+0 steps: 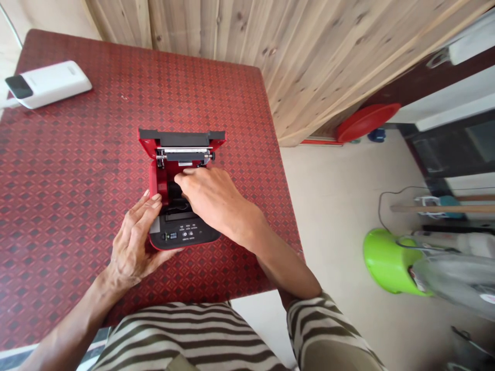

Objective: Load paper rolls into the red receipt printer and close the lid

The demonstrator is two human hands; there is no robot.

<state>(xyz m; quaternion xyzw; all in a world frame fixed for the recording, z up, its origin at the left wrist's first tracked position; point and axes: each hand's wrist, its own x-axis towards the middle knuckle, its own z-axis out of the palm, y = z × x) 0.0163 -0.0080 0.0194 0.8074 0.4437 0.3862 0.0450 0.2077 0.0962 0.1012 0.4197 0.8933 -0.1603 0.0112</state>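
Observation:
A small red and black printer (181, 233) sits on the red patterned table (77, 170) with its lid (181, 139) flipped open toward the far side. My left hand (133, 242) grips the printer's left near corner, fingers wrapped against its side. My right hand (211, 198) reaches over the open paper bay, its fingers curled down into the opening near the roller bar (185, 153). What the fingertips touch inside is hidden by the hand.
A white power bank (46, 83) lies at the table's far left corner. A wooden wall stands behind the table. On the floor to the right are a red basin (367, 121), a green fan base (389, 263) and cables.

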